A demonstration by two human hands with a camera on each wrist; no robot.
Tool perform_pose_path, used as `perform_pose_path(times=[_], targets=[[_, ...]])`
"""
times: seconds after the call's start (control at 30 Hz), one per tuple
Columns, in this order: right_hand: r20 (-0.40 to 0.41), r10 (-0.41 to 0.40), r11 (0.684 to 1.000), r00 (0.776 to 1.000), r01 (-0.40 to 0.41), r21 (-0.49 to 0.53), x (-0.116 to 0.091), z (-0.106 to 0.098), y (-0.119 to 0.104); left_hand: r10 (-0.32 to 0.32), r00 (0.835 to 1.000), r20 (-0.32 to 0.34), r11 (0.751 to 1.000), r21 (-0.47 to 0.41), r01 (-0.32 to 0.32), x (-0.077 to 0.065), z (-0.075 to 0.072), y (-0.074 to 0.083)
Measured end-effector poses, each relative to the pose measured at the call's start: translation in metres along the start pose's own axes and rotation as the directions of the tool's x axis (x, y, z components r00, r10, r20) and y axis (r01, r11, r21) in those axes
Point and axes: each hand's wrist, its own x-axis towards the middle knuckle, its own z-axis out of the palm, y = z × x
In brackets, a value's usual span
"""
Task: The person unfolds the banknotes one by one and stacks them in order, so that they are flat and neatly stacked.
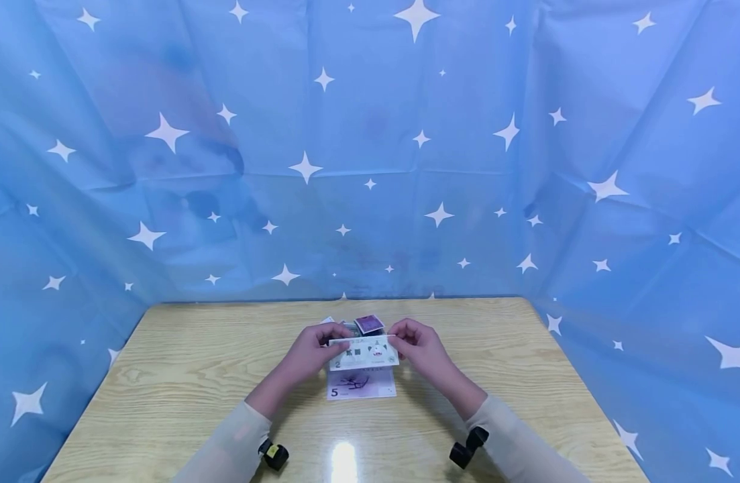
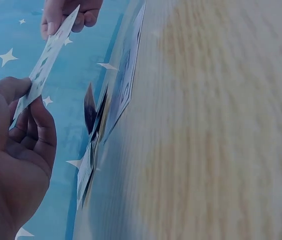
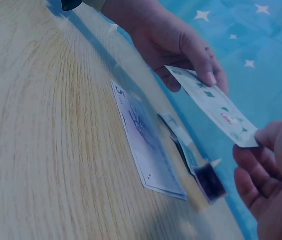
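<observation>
Both hands hold one pale green banknote [image 1: 360, 357], printed with a 2, stretched level above the table. My left hand [image 1: 314, 347] pinches its left end between thumb and fingers; my right hand [image 1: 422, 343] pinches its right end the same way. Below the held note, a purple banknote [image 1: 361, 386] printed with a 5 lies flat, its upper part hidden in the head view. In the right wrist view the edge of another note shows under the purple banknote [image 3: 143, 142]. Behind the hands lies a small pile with a folded purple note [image 1: 370, 325] on top.
The wooden table [image 1: 213, 376] stretches to both sides, its far edge against a blue curtain [image 1: 370, 134] with white stars. A greenish note [image 3: 178, 132] lies in the pile beside the folded one. Each forearm wears a small black camera [image 1: 275, 455].
</observation>
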Motion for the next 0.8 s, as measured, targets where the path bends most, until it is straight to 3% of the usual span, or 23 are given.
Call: perform_pose_path(times=[0.47, 0.8], targets=[[0.029, -0.035, 0.996, 0.999, 0.037, -0.087, -0.0077, -0.0008, 0.0024, -0.034, 0.999, 0.010, 0.999, 0.031, 0.034, -0.0073, -0.0031, 0.0003], [0.054, -0.041, 0.996, 0.998, 0.045, -0.078, -0.0095, 0.0003, 0.0079, -0.044, 0.998, 0.035, 0.997, 0.064, 0.041, -0.0100, -0.0053, 0.0000]])
